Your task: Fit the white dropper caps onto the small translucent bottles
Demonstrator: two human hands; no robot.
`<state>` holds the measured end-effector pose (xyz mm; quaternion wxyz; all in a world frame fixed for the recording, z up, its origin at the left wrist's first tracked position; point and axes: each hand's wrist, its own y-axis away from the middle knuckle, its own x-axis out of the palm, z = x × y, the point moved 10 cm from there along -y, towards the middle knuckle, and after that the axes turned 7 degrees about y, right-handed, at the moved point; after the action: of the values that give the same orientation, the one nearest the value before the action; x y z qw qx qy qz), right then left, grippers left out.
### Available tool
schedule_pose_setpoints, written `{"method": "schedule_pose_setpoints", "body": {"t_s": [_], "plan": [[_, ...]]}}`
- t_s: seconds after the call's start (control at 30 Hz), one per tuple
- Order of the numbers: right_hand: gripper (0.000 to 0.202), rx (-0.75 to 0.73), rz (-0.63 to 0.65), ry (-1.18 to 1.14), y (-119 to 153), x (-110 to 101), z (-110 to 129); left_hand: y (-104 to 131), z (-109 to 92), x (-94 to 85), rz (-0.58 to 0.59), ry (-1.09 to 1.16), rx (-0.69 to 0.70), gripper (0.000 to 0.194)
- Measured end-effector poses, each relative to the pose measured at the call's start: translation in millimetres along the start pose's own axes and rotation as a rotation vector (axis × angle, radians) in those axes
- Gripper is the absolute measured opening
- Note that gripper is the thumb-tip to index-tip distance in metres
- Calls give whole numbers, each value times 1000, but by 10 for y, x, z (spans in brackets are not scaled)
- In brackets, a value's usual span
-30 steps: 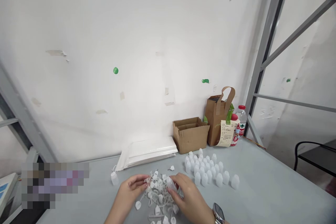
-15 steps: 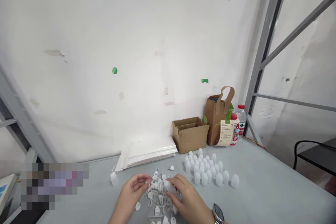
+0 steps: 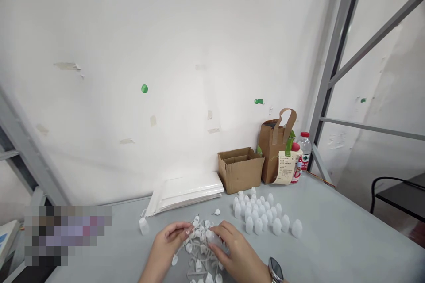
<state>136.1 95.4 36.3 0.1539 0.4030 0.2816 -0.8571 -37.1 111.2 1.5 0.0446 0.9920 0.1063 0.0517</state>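
My right hand [image 3: 237, 250] is closed around a translucent white domed piece [image 3: 215, 239], which lies tilted between thumb and fingers. My left hand [image 3: 171, 241] has its fingertips pinched together at the pile's left edge; whatever is in them is too small to make out. Between and below both hands spreads a pile of small white caps with looped straps [image 3: 199, 265]. Farther right, several translucent white domed pieces [image 3: 259, 225] stand upright in a cluster. To the left stands a single white piece with a loop on top [image 3: 144, 226].
Flat white packets [image 3: 186, 190] are stacked by the wall, beside an open cardboard box [image 3: 241, 174]. A brown paper bag [image 3: 270, 154] and a red-capped bottle [image 3: 304, 146] stand at the back right. One loose white cap [image 3: 217, 212] lies beyond the pile.
My left fingers have drawn closer together into a pinch. The domed piece in my right hand has tipped slightly, its end shifting left.
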Motion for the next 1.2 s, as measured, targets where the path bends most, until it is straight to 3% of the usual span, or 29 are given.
{"method": "schedule_pose_setpoints", "body": {"t_s": [0.2,0.33,0.63,0.87,0.97,1.2], "plan": [[24,-9,-11,4,8,-4,4,-4,51,-8,-37,53,-27,41],[24,-23,-2,1,1,-1,15,16,89,-14,-75,-27,-10,42],[28,2,42,9,7,61,12,-19,105,-7,-36,97,-12,43],[25,-16,33,12,14,53,9,-38,58,-63,-56,70,22,42],[26,-24,35,15,8,54,11,0,40,-24,-20,116,-21,44],[27,-11,72,19,5,88,2,7,-18,36,4,30,27,38]]}}
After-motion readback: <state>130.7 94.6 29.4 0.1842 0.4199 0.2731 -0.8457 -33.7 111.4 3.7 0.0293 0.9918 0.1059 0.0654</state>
